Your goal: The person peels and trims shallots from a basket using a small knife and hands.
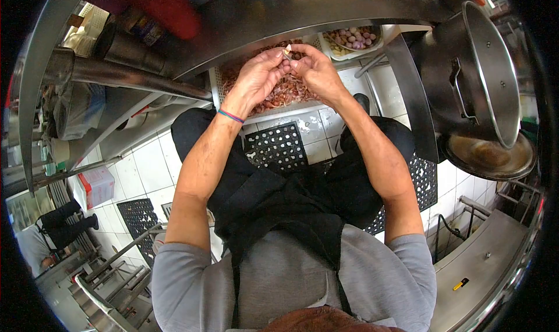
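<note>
My left hand [260, 76] is closed in a pinch on a small pale clove [287, 50]; whether it is garlic or shallot I cannot tell. Right against it, my right hand [315, 70] has its index finger and thumb curled round the same spot. A thin greyish sliver shows between the fingertips, too small to name. Both hands are raised over a white crate [216, 87] filled with reddish-brown papery skins [285, 93]. Just beyond my right hand stands a white tub [343, 56] of purple shallots [356, 39] and some yellowish pieces.
A steel shelf [303, 22] overhangs the crate. On the right are a large steel pot [474, 76] and a round browned lid or pan [492, 155]. Black perforated mats [273, 145] lie on white tiles. Another person [43, 239] and a red-and-white box [96, 187] are at the left.
</note>
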{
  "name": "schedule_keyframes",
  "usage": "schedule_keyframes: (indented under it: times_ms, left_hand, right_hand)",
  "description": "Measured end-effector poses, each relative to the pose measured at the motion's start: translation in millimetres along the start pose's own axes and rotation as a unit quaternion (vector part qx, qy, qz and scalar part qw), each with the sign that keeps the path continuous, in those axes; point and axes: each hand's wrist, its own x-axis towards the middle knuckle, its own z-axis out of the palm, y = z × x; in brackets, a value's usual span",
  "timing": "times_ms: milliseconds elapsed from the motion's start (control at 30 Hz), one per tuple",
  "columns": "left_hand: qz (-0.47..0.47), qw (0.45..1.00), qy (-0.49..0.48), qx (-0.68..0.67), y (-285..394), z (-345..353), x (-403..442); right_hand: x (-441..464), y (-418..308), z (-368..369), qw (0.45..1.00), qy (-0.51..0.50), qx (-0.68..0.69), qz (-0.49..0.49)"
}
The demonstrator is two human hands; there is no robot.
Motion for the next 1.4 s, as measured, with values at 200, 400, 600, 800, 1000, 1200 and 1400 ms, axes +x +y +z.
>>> schedule_keyframes:
  times_ms: [200, 400, 600, 800, 1000, 1200, 1400]
  left_hand:
    - [0.0, 1.0, -0.005, 0.019, 0, -3, 1]
    - [0.014, 1.0, -0.012, 0.0, -1, 5, -3]
    - [0.042, 0.999, 0.003, 0.014, -8, 8, 0]
    - [0.062, 0.997, 0.0, 0.034, -7, 8, 3]
    - [0.083, 0.984, -0.042, 0.153, -3, 4, 1]
    - [0.069, 0.986, -0.057, 0.137, -3, 7, 0]
    - [0.05, 0.991, -0.065, 0.106, -4, 7, 0]
  right_hand:
    - [-4, -8, -1, 1.0, -0.017, -0.022, 0.01]
    - [-4, -5, 2, 0.996, 0.014, -0.086, -0.023]
    - [0, -3, 5, 0.993, 0.052, -0.094, -0.042]
    - [1, -9, 2, 0.996, 0.035, -0.081, -0.025]
    - [1, -1, 0, 1.0, 0.013, 0.001, -0.027]
    - [-6, -19, -6, 0.969, 0.008, 0.218, 0.118]
    - [-7, -17, -7, 0.959, 0.003, 0.255, 0.127]
